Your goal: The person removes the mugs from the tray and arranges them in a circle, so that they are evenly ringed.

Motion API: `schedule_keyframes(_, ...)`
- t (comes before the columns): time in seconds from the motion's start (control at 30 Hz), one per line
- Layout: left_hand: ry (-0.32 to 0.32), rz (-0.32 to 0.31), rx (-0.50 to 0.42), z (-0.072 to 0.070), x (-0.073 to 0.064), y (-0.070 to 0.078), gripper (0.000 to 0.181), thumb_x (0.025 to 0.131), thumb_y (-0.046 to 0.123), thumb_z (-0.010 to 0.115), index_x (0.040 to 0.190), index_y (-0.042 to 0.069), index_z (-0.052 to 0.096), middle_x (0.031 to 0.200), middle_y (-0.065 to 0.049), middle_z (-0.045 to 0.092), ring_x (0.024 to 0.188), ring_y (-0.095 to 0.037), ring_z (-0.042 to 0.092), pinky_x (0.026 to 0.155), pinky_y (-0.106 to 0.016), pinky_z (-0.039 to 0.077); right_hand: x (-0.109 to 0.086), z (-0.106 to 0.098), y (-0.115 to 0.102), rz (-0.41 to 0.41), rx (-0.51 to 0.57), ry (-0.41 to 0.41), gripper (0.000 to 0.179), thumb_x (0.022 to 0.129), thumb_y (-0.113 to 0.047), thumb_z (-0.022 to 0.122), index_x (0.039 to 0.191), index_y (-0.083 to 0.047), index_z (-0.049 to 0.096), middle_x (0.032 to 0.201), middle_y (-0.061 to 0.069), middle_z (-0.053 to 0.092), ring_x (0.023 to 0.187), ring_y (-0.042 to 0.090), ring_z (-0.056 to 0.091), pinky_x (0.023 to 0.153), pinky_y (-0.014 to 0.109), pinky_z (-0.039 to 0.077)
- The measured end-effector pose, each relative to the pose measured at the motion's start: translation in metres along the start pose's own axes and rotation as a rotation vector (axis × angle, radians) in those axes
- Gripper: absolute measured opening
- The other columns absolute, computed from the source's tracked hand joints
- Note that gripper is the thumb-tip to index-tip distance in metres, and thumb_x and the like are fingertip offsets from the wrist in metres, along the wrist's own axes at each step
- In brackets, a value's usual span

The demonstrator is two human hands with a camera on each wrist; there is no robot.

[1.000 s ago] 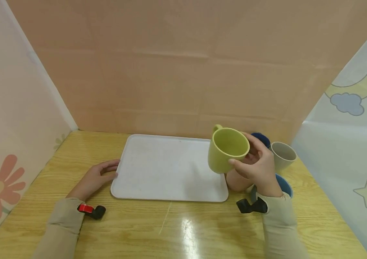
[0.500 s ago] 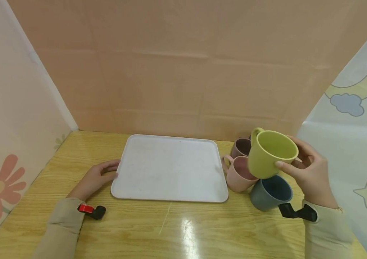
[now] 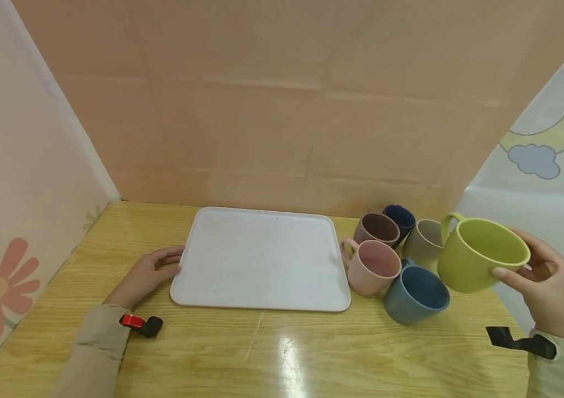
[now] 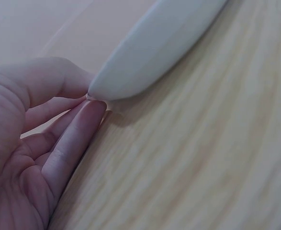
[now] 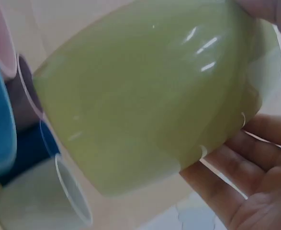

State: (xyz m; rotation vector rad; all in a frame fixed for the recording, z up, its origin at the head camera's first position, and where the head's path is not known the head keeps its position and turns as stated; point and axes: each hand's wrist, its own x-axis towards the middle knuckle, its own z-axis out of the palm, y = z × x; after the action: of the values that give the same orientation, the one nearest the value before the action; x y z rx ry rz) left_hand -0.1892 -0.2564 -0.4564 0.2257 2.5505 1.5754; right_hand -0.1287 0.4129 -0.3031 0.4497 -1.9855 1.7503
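My right hand (image 3: 553,282) grips a yellow-green mug (image 3: 481,257) by its side. The thumb lies on the near wall, with the fingers round the far side. The mug is raised over the table's right side, tilted, its mouth up and its handle pointing away. At the left, my left hand (image 3: 150,271) rests on the table with relaxed fingers. Its fingertips touch the left edge of a white tray (image 3: 262,260). In the left wrist view, its thumb and fingers meet right at the tray's rim (image 4: 150,57).
Right of the tray stand a pink mug (image 3: 372,268), a blue mug (image 3: 416,294), a mauve mug (image 3: 377,229), a navy mug (image 3: 400,220) and a grey-beige mug (image 3: 422,243). Walls (image 3: 282,110) close in the back and both sides of the wooden table (image 3: 212,348).
My right hand has carried the yellow-green mug from over the tray's right edge rightward, past the other mugs, which are now uncovered. My left hand and the tray have stayed still.
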Motion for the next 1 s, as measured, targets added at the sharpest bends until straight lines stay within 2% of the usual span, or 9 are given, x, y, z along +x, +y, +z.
schedule_keyframes(0.2, 0.005, 0.003, 0.03, -0.001, 0.0, -0.002, 0.059, 0.101, 0.027, 0.066, 0.152, 0.005, 0.046, 0.142, -0.02, 0.057, 0.135, -0.037, 0.048, 0.09, -0.009, 0.039, -0.008, -0.025, 0.014, 0.067, 0.023, 0.029, 0.068, 0.08, 0.036, 0.055, 0.141, 0.006, 0.055, 0.127, 0.0, 0.067, 0.109, 0.005, 0.064, 0.086, 0.012, 0.05)
schedule_keyframes(0.37, 0.008, 0.006, 0.046, 0.0, 0.0, -0.004, 0.059, 0.101, 0.028, 0.066, 0.152, 0.005, 0.046, 0.141, -0.02, 0.058, 0.135, -0.037, 0.047, 0.091, -0.009, 0.039, -0.019, -0.044, 0.033, 0.092, 0.051, -0.013, 0.068, 0.084, 0.034, 0.052, 0.145, 0.003, 0.052, 0.131, -0.002, 0.066, 0.112, 0.005, 0.062, 0.086, 0.012, 0.05)
schedule_keyframes(0.53, 0.004, 0.021, 0.021, 0.0, 0.0, -0.003, 0.059, 0.101, 0.026, 0.066, 0.152, 0.004, 0.046, 0.141, -0.021, 0.057, 0.134, -0.037, 0.048, 0.09, -0.008, 0.039, -0.03, -0.059, 0.052, 0.118, 0.083, -0.082, 0.069, 0.087, 0.032, 0.049, 0.149, 0.001, 0.047, 0.136, -0.004, 0.063, 0.114, 0.005, 0.061, 0.087, 0.012, 0.049)
schedule_keyframes(0.7, 0.001, 0.028, 0.008, 0.001, 0.001, -0.003, 0.059, 0.101, 0.025, 0.066, 0.152, 0.004, 0.046, 0.141, -0.022, 0.057, 0.133, -0.036, 0.049, 0.09, -0.008, 0.041, -0.039, -0.063, 0.065, 0.123, 0.143, -0.166, 0.067, 0.088, 0.033, 0.046, 0.149, 0.006, 0.044, 0.137, 0.0, 0.063, 0.113, 0.008, 0.063, 0.086, 0.016, 0.052)
schedule_keyframes(1.0, 0.004, 0.018, 0.023, 0.0, 0.002, -0.002, 0.058, 0.101, 0.024, 0.066, 0.151, 0.003, 0.046, 0.14, -0.022, 0.058, 0.132, -0.036, 0.05, 0.089, -0.007, 0.041, -0.044, -0.065, 0.082, 0.182, 0.223, -0.246, 0.07, 0.087, 0.034, 0.042, 0.151, 0.007, 0.039, 0.139, 0.002, 0.062, 0.117, 0.011, 0.063, 0.086, 0.02, 0.054)
